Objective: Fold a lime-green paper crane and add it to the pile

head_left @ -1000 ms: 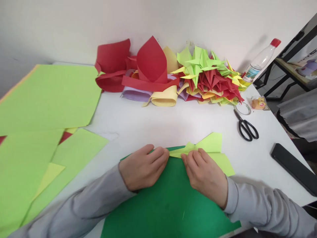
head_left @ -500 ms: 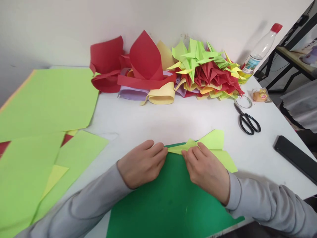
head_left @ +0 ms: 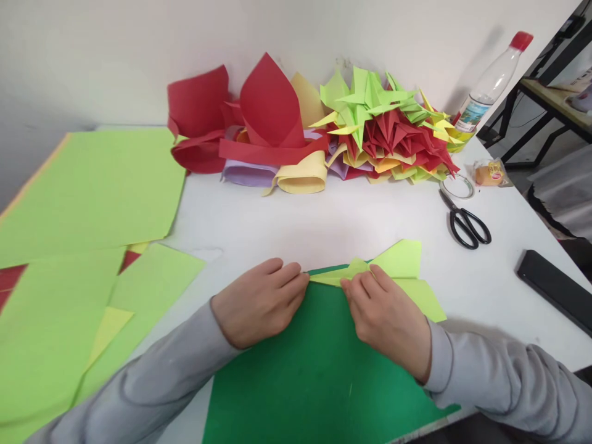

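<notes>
A light green folded paper point(head_left: 401, 260) lies across the far edge of a dark green mat point(head_left: 296, 376). Its narrow pointed end aims left, and two wide flaps spread out to the right. My left hand point(head_left: 263, 302) is closed, its fingertips pinching the thin tip of the paper. Closed as well, my right hand point(head_left: 386, 317) grips the middle of the folded paper, thumb and fingers pressed on its creases. The part under my right fingers is hidden.
Light green sheets point(head_left: 92, 191) lie at the left. Along the wall stand red paper shapes point(head_left: 271, 102) and a pile of folded paper stars point(head_left: 388, 129). Scissors point(head_left: 467, 225), a tape roll point(head_left: 457, 186), a wrapped snack point(head_left: 490, 174), a bottle point(head_left: 485, 92) and a black case point(head_left: 555, 290) are at the right.
My left hand has slid slightly left, toward the very tip of the paper. My right hand keeps its hold. The camera view has shifted a little.
</notes>
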Demonstrator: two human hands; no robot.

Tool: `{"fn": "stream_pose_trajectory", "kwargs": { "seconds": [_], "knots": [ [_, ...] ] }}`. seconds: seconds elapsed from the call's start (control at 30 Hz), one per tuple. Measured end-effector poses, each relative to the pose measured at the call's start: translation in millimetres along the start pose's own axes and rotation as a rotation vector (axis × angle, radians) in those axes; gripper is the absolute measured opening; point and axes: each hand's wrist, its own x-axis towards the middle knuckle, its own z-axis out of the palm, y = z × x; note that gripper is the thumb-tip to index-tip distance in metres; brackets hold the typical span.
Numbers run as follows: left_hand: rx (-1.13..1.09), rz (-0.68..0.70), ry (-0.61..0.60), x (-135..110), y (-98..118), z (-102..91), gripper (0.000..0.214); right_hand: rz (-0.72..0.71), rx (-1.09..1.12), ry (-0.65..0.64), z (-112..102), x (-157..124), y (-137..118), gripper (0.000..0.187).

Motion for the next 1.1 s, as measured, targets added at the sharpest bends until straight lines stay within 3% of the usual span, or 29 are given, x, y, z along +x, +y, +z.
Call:
{"fn": "stream_pose_trajectory", "kwargs": {
  "seconds": [0.43, 0.7, 0.87, 1.1],
  "knots": [
    [0.062, -0.026, 0.066, 8, 5, -5.1, 0.038, 0.002, 0.005, -0.014, -2, 0, 0, 0.027],
    [0.085, -0.026, 0.040, 14, 4, -14.6, 0.037, 0.012, 0.020, -0.012, -1, -1, 0, 0.026],
    [0.144, -0.009, -0.052, 9, -2, -13.3, 0.033, 0.041, -0.035, -0.005, -2, -4, -3, 0.032],
    [0.236, -0.164, -0.025, 5, -4, -15.1, 0.029, 0.056, 0.009, -0.008, -1, -7, -2, 0.035]
  ]
}}
